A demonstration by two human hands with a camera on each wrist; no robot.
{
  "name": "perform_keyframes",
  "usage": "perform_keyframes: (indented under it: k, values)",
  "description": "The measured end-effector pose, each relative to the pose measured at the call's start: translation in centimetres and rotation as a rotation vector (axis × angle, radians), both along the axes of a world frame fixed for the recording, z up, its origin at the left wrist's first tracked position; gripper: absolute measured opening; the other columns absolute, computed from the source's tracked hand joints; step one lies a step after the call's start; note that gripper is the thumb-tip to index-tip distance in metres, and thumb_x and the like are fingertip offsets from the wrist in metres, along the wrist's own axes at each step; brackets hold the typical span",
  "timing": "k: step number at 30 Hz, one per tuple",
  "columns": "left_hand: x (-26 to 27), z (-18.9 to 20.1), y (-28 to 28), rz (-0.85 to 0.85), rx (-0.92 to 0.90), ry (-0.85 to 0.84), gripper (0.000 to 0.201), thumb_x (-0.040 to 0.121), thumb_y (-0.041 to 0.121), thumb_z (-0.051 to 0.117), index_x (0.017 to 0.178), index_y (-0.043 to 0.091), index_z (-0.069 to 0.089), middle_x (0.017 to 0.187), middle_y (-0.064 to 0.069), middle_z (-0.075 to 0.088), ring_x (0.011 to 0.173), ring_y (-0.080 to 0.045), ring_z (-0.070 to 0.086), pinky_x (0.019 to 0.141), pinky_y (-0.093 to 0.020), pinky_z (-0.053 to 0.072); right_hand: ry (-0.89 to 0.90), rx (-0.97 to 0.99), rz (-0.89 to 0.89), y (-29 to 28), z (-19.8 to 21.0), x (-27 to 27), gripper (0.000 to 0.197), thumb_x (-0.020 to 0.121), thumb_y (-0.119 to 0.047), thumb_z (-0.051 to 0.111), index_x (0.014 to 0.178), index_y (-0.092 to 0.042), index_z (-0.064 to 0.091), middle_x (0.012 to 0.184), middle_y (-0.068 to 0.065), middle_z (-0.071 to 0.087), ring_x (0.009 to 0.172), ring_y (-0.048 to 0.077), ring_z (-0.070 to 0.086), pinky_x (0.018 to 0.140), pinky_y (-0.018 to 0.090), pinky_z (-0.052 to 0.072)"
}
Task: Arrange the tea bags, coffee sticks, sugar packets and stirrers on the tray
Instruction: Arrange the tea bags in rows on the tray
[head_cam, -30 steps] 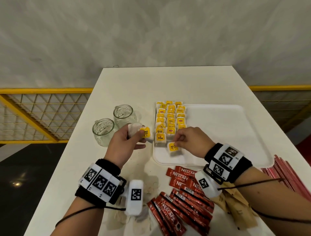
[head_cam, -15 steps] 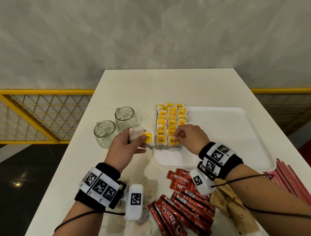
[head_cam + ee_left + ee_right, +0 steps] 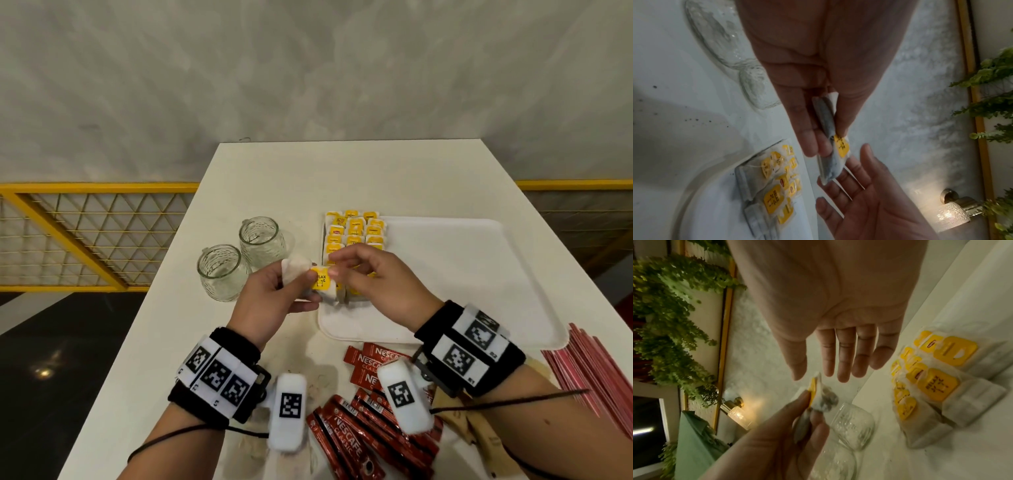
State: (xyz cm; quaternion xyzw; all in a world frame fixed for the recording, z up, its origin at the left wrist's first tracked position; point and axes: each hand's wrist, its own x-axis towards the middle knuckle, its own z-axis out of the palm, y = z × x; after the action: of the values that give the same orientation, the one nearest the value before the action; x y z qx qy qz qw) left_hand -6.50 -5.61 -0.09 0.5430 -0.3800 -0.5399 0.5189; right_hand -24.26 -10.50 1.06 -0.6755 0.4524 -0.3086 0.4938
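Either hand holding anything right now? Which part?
Left hand pinches tea bags by the pouch end behind the yellow tag. Right hand is open, reaching toward them, holding nothing.

Bare forearms, no sleeves. Black fabric band on left wrist (image 3: 219,373), faced with a white strip of three square black-and-white coded markers, small digits printed beside. Same black band on right wrist (image 3: 471,353), white strip with two markers. White rounded box (image 3: 287,413) hanging off left band, one marker on its face; matching box (image 3: 404,397) off right. Thin dark cable trailing along each forearm.
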Motion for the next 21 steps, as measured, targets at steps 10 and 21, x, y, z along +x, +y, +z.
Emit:
perform_keyframes:
  k: [10, 21]
  values:
    - [0.6, 0.4, 0.2, 0.053, 0.029, -0.075, 0.018, 0.097, 0.017, 0.055, 0.1, 0.012, 0.072, 0.094, -0.009, 0.07, 0.076, -0.021, 0.069, 0.068, -0.036, 0.061, -0.028, -0.07, 0.013, -0.3, 0.3, -1.6, 0.004, 0.087, -0.01, 0.068, 0.09, -0.011, 0.068, 0.073, -0.002, 0.065, 0.065, 0.01, 0.059, 0.068, 0.024, 0.05]
    - [0.8, -0.2, 0.3, -0.013, 0.044, -0.125, 0.019, 0.102, 0.015, 0.044, 0.111, 0.004, 0.057, 0.098, -0.003, 0.076, 0.096, -0.022, 0.071, 0.074, -0.035, 0.056, 0.444, -0.068, 0.04, -2.0, -0.8, -6.8, 0.003, 0.091, -0.019, 0.063, 0.088, -0.018, 0.061, 0.074, -0.001, 0.071, 0.071, 0.014, 0.066, 0.07, 0.03, 0.049]
